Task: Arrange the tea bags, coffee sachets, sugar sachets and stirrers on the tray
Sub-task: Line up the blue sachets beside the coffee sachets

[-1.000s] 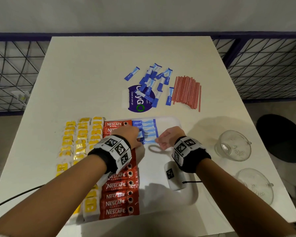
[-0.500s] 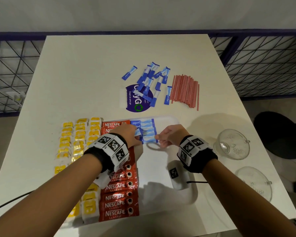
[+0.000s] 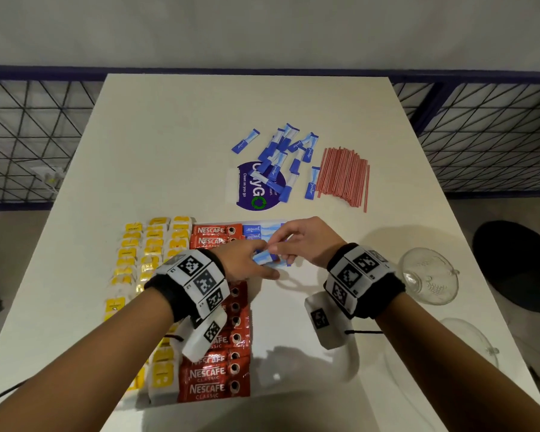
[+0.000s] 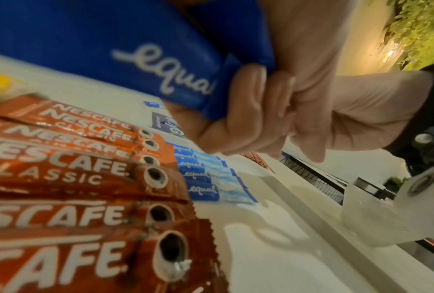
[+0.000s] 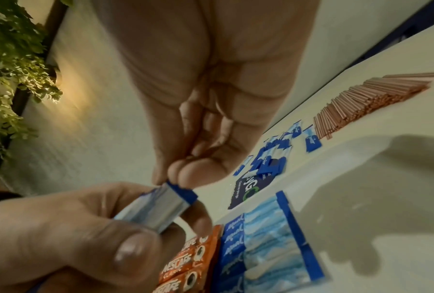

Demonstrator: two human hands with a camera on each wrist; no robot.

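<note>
Now my left hand grips a small bunch of sugar sachets; my right hand pinches the top one's end. Laid sachet row just beyond my fingers, on the tray.

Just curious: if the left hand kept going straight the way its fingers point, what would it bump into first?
Probably the right hand: the left hand points across at it, and both pinch the same small bunch of blue sugar sachets. Depth beyond is unclear.
</note>
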